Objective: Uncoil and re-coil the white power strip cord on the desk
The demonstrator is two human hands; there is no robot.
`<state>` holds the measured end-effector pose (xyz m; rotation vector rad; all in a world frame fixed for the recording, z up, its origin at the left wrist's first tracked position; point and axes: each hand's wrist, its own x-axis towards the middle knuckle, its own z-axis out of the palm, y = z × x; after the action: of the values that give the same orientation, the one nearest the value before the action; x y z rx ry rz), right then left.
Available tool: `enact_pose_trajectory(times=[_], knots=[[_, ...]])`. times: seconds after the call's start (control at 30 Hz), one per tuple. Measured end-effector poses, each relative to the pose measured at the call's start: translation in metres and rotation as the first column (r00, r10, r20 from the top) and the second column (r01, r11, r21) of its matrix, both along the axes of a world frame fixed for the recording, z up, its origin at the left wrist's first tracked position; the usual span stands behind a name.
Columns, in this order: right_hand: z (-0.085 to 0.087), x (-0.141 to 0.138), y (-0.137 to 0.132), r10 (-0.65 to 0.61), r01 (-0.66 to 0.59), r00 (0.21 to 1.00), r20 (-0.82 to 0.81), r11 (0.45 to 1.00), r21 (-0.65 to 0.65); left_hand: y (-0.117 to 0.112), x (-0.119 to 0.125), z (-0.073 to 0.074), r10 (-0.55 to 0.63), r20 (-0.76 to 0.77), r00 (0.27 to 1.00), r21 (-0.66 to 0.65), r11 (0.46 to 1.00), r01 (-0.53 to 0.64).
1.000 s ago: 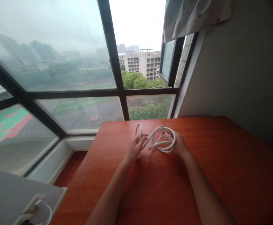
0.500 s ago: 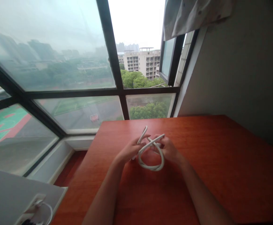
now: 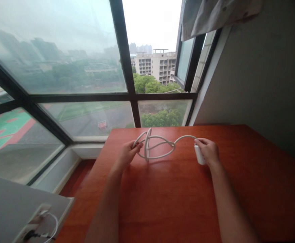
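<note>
A white cable (image 3: 162, 157) hangs in loose, crossing loops just over the reddish-brown table (image 3: 167, 202). At the left end of the loops, my left hand (image 3: 127, 154) pinches the cable between thumb and fingers. My right hand (image 3: 208, 151) is well out to the right, closed on the cable near its end. From under the right fingers a white oblong block (image 3: 199, 156), plug-like in shape, dangles; its details are too small to make out. Between the loops and my right hand, a single strand arcs upward.
Large dark-framed windows (image 3: 134, 98) rise behind the table's far edge, one pane swung outward. A grey cloth (image 3: 213, 17) hangs at upper right, beside a wall (image 3: 259, 77). At lower left, wall sockets (image 3: 37, 216) hold plugged-in cords.
My hands have moved apart, the right one farther to the right. The bunched cable has spread into wider loops, and the white block now shows below my right hand.
</note>
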<state>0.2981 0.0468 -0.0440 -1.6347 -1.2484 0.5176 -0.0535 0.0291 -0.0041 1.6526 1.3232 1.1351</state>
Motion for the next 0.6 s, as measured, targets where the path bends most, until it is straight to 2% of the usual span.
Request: enact_pose_trajectory(times=[0.1, 0.17, 0.23, 0.3, 0.37, 0.43, 0.5, 0.6], knots=[[-0.008, 0.006, 0.003, -0.153, 0.154, 0.986, -0.060, 0.988, 0.015, 0.000, -0.009, 0.002, 0.056, 0.006, 0.998, -0.017, 0.998, -0.055], [-0.009, 0.005, 0.003, -0.176, 0.178, 0.982, -0.070, 0.984, 0.024, -0.001, -0.009, 0.002, 0.061, 0.023, 0.998, -0.039, 0.997, -0.061], [-0.007, 0.001, 0.003, -0.141, 0.143, 0.980, -0.142, 0.990, 0.003, -0.002, -0.006, 0.001, 0.043, 0.019, 0.999, -0.053, 0.998, -0.042], [-0.004, -0.004, 0.002, -0.058, 0.042, 0.942, -0.330, 0.998, -0.056, -0.003, -0.002, 0.001, 0.013, -0.003, 1.000, -0.057, 0.998, -0.014], [0.001, -0.008, 0.000, 0.044, -0.129, 0.835, -0.548, 0.985, -0.117, -0.004, 0.001, 0.002, -0.017, -0.004, 1.000, -0.060, 0.998, 0.017], [0.007, -0.014, -0.004, 0.127, -0.297, 0.715, -0.688, 0.945, -0.135, -0.005, 0.003, 0.003, -0.048, 0.023, 0.999, -0.057, 0.997, 0.049], [0.013, -0.023, -0.009, 0.209, -0.420, 0.643, -0.737, 0.901, -0.111, -0.006, 0.005, 0.006, -0.094, 0.045, 0.995, -0.049, 0.994, 0.096], [0.017, -0.040, -0.015, 0.345, -0.550, 0.637, -0.689, 0.830, -0.093, -0.012, 0.007, 0.012, -0.187, 0.036, 0.982, -0.030, 0.982, 0.188]])
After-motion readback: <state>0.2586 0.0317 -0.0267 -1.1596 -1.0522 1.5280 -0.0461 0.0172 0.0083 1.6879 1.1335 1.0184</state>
